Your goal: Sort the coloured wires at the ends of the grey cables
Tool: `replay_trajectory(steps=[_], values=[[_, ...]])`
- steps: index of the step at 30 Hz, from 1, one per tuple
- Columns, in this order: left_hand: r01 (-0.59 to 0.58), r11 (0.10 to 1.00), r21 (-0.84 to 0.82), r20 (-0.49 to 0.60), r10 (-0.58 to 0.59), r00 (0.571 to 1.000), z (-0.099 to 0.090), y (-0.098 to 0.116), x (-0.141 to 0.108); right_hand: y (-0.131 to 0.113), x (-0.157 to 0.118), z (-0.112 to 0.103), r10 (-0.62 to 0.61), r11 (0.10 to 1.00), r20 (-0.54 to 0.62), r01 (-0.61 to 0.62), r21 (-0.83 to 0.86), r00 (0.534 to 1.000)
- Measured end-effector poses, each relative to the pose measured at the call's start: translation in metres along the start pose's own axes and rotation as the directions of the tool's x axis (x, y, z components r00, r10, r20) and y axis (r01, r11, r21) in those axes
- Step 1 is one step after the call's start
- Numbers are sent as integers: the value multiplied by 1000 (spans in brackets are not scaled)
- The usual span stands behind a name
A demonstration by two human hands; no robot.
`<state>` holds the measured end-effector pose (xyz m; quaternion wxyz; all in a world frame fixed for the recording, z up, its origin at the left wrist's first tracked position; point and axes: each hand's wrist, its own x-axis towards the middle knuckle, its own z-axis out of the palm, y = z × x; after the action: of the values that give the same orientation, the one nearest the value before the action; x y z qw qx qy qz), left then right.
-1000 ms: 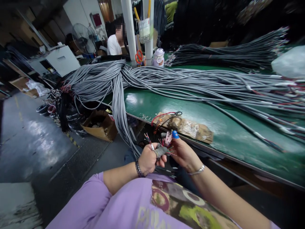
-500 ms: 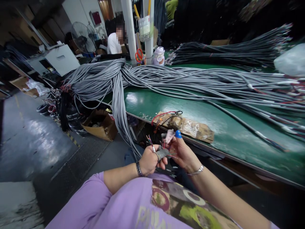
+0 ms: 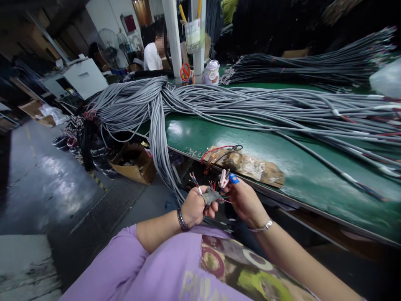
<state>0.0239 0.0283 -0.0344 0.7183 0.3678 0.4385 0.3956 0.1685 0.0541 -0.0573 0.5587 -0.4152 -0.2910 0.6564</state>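
My left hand (image 3: 196, 207) is closed round a bunch of grey cables, whose thin coloured wire ends (image 3: 194, 179) stick up past the fist. Its thumb has a grey covering (image 3: 212, 197). Just to the right, my right hand (image 3: 246, 200), with blue tape (image 3: 233, 178) on the thumb, grips a small pale pink clip-like tool (image 3: 224, 179) close to more fine wires. A thick bundle of grey cables (image 3: 158, 125) hangs over the table edge towards my left hand.
On the green table (image 3: 188, 131) lie long grey cables (image 3: 250, 104) and a taped wooden piece (image 3: 257, 168) with red wire. Dark cables (image 3: 282, 67), a white post (image 3: 172, 42) and a person (image 3: 152, 56) are behind. An open carton (image 3: 134, 167) stands left below.
The view has shifted slightly, so the scene sits a little further right. The pink tool has turned more upright in my right hand, and my left hand still holds the cables.
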Motion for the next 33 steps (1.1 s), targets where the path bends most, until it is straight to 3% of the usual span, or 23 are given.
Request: replay_trajectory(steps=[2, 3, 7, 10, 18, 24, 33], values=[[11, 1000, 0, 9, -11, 1000, 2, 1, 1, 2, -1, 0, -113, 991, -58, 108, -78, 992], [10, 1000, 2, 12, -10, 1000, 2, 2, 2, 2, -1, 1, -112, 990, -50, 107, -86, 992], [10, 1000, 13, 14, -11, 1000, 4, 0, 5, 1, 4, 3, 126, 988, 120, -135, 75, 985], [16, 1000, 22, 9, -16, 1000, 4, -3, 7, 1, 9, 4, 194, 964, 163, -219, 154, 968], [17, 998, 59, 2, -17, 1000, 3, -8, 6, 2, 7, 4, 187, 949, 154, -219, 228, 970], [-30, 997, 78, -26, 32, 999, -2, -12, -4, -6, 4, 0, 222, 933, 209, -270, 237, 952], [-84, 995, -55, -108, 77, 991, 10, -10, -1, -1, 4, 0, 149, 967, 194, -184, 174, 970]])
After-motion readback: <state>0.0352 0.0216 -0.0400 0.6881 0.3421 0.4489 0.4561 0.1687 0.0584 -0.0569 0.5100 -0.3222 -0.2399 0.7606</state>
